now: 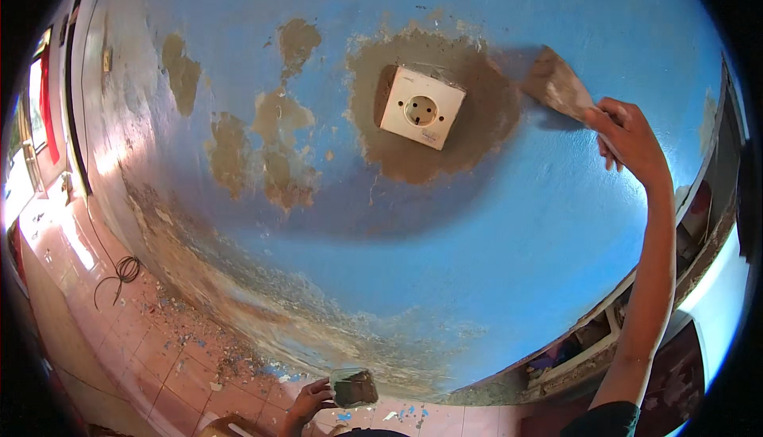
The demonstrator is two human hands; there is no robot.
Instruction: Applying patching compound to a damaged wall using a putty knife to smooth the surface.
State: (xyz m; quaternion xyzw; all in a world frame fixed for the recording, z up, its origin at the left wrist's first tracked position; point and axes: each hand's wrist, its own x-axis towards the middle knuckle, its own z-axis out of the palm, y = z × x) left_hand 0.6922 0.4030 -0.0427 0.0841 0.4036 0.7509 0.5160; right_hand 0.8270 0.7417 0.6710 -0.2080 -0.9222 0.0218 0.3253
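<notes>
Putty knife and small container held before a blue wall.
Right hand closed on the knife's handle, blade beside the grey-brown patch around the wall socket; left hand gripping the squarish container near the wall's bottom edge, its dark contents indistinct.

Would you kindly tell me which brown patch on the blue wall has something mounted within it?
The large patch just left of the scraper in the right hand: it surrounds a white socket, unlike the others.

Short dark sleeve, ungloved right hand
</notes>
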